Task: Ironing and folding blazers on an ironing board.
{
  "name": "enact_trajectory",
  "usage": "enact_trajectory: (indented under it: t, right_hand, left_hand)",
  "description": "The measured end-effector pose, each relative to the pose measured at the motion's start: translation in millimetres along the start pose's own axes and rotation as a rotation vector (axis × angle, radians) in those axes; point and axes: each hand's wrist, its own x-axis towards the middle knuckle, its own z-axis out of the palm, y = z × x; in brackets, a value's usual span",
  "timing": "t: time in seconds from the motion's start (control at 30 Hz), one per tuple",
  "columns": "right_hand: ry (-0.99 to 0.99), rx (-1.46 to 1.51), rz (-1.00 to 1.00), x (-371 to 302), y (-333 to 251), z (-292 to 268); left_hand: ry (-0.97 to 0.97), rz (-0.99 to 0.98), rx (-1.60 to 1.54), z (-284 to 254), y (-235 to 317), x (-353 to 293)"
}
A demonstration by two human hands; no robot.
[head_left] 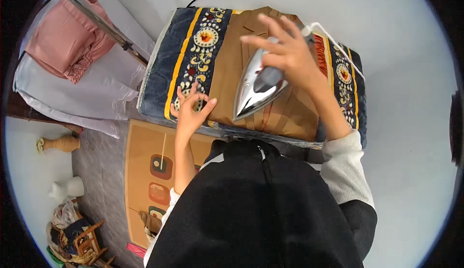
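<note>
A brown garment (pixel 227 74) with sewn seams lies spread over a dark patterned blanket (pixel 159 74). On the garment rests a silver-and-grey clothes iron (pixel 249 84), its pointed tip toward me and slightly left. My right hand (pixel 287 48) is over the iron's grey handle, fingers spread apart and slightly blurred; it does not wrap round the handle. At the garment's left edge, the thumb and index finger of my left hand (pixel 193 111) pinch together on the cloth, while its other fingers stretch out over the blanket.
A white cord (pixel 333 40) runs from the iron's rear to the right. At the left, a pink folded garment (pixel 70 38) lies on white cloth (pixel 87 98) beside a metal pole (pixel 99 19). Below are a patterned brown mat (pixel 140 171), a vase (pixel 60 144) and a wooden chair (pixel 89 239).
</note>
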Motion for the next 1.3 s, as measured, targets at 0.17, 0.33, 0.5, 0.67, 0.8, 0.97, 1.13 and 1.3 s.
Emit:
enact_trajectory:
  t: [0.17,0.33,0.5,0.67,0.8,0.97,1.13,1.3]
  right_hand:
    - [-0.035,0.300,-0.251,13,-50,52]
    - [-0.047,0.189,-0.282,27,-14,68]
    - [-0.135,0.144,-0.088,28,33,78]
    - [-0.258,0.335,-0.211,29,-7,64]
    - [-0.147,0.380,-0.310,27,-33,60]
    - [-0.072,0.230,-0.231,34,21,91]
    - [-0.164,0.215,-0.158,42,36,95]
    - [-0.209,0.354,-0.244,34,-2,74]
  left_hand:
    - [-0.039,0.050,0.059,1,-4,-1]
    - [-0.086,0.044,0.068,-5,-5,-2]
    - [-0.077,0.052,0.061,-3,-5,2]
    - [-0.059,0.061,0.068,-2,-11,1]
    - [-0.083,0.084,0.085,-3,-11,2]
    - [-0.085,0.111,0.099,-2,-12,3]
    - [-0.104,0.068,0.094,-4,-6,2]
    - [-0.076,0.114,0.100,-2,-15,1]
